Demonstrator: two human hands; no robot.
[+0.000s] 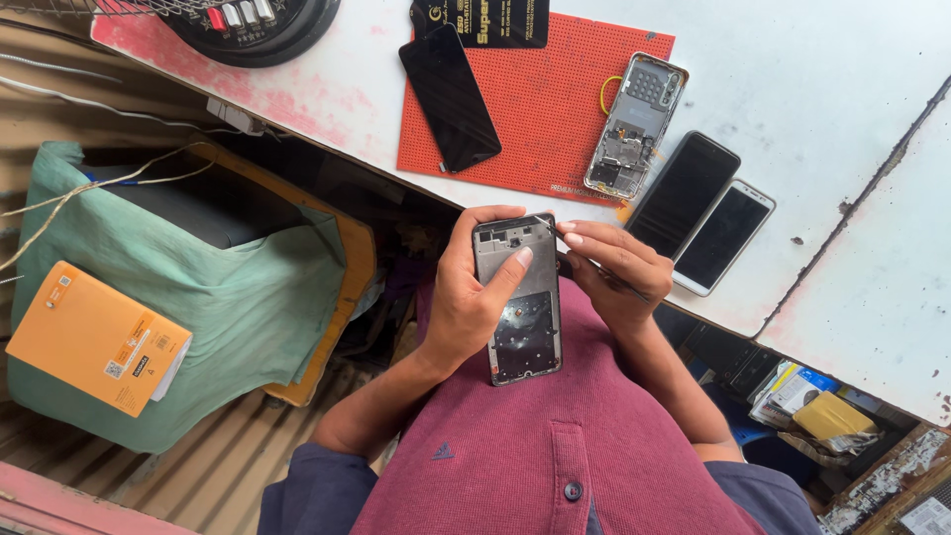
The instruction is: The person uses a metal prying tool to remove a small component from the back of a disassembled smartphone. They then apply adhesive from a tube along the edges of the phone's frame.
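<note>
Left hand (471,287): wrapped round the left edge of an opened phone frame (517,302), fingers closed behind it, thumb laid across its upper front.
Right hand (612,269): fingers curled round a thin dark tool (602,269), fingertips meeting the frame's top right corner.
Opened phone frame: held upright in front of the person's maroon shirt (555,436), just off the near edge of the tabletop (832,89); its grey inner plate and dark lower half face up.
Red mat (540,109): lies on the white tabletop, carrying a black phone screen (450,97) on its left part and a stripped phone body (635,126) at its right edge.
Two phones (701,213): side by side, screens dark, on the tabletop just right of the mat, near the right hand.
Black card (481,22): at the mat's top edge.
Green cloth (198,287): draped over a box below the tabletop, well left of the hands, with an orange packet (94,337) lying on it.
</note>
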